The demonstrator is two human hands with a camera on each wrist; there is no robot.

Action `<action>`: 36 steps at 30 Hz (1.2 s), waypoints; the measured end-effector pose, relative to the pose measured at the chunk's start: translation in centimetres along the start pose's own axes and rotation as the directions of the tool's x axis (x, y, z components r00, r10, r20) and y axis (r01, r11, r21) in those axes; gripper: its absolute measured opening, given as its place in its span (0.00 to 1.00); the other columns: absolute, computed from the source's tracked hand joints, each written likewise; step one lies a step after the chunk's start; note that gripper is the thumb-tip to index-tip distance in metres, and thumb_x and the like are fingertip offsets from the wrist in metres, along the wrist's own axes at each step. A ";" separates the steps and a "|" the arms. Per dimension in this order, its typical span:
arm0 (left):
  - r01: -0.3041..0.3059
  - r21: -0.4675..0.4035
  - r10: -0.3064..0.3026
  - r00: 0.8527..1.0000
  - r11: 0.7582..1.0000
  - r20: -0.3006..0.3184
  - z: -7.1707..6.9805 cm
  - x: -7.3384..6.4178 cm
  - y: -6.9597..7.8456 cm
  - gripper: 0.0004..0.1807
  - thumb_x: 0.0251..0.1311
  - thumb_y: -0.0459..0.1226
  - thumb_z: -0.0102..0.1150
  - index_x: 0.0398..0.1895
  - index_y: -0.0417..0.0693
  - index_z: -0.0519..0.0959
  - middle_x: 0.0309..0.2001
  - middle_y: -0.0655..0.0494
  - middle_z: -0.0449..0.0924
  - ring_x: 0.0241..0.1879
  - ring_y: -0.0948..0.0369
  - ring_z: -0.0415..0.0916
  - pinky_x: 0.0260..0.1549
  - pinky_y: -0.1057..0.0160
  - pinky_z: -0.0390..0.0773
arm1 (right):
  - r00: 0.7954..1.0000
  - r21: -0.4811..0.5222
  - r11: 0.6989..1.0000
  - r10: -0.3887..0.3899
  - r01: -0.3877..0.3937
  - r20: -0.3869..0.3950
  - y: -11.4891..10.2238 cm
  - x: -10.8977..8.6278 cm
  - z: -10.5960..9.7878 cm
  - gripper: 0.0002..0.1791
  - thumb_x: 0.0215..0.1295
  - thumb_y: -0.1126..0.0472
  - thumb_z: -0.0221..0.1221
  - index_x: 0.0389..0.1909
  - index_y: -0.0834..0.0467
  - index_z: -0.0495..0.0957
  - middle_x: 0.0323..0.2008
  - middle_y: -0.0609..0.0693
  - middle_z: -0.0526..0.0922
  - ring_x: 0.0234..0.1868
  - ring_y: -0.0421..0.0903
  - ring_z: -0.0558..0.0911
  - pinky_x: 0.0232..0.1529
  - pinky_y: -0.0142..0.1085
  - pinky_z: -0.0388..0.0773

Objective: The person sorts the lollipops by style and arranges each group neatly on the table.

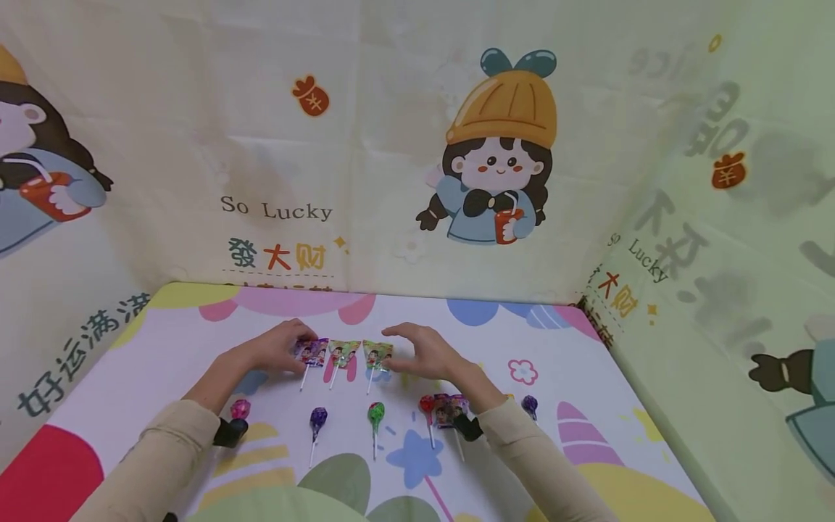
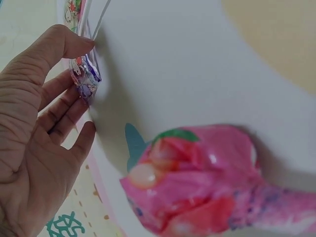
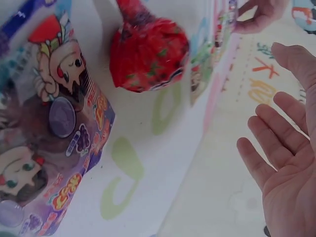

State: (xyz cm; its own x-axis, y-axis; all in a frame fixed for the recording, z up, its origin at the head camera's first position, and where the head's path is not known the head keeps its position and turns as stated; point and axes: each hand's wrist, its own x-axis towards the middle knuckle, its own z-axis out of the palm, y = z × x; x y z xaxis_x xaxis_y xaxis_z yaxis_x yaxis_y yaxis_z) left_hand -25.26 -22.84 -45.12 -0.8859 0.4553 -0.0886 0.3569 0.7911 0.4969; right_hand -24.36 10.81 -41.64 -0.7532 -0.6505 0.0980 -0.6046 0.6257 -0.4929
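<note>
Three flat-packet lollipops lie side by side in the head view, sticks toward me: a purple one [image 1: 315, 352], a pale green one [image 1: 343, 354] and a darker green one [image 1: 378, 354]. My left hand [image 1: 282, 348] holds the purple packet [image 2: 85, 79] at its left side, thumb near the stick and fingers at the far edge. To the right of the darker green packet, my right hand [image 1: 427, 354] is spread with nothing in it. The right wrist view shows this hand's palm [image 3: 291, 182], fingers apart.
Nearer me are round lollipops: pink [image 1: 240, 409], purple [image 1: 318, 417], green [image 1: 376, 413], red [image 1: 427, 403] and another purple [image 1: 530, 404]. Beside the red one lies a dark purple packet lollipop [image 1: 449, 410], partly behind my right wrist. Printed cloth walls [image 1: 385, 145] enclose the patterned table [image 1: 496, 348].
</note>
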 end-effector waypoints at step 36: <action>-0.075 0.022 0.075 0.997 0.997 -0.007 -0.3 0.5 -0.6 0.32 0.49 0.38 0.77 0.59 0.36 0.77 0.57 0.41 0.75 0.59 0.43 0.71 0.65 0.38 0.69 | 0.987 0.025 0.999 -0.042 0.046 -0.156 0.1 -7.6 -1.0 0.30 0.62 0.54 0.71 0.64 0.56 0.77 0.63 0.51 0.80 0.65 0.51 0.78 0.63 0.50 0.77</action>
State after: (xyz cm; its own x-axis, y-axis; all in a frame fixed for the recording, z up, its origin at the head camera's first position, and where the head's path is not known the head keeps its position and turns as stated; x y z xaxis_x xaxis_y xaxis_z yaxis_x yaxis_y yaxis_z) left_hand -25.95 -23.20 -45.20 -0.8586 0.5106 -0.0445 0.4289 0.7633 0.4830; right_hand -18.93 16.24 -41.60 -0.7584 -0.6010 0.2522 -0.6321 0.5840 -0.5094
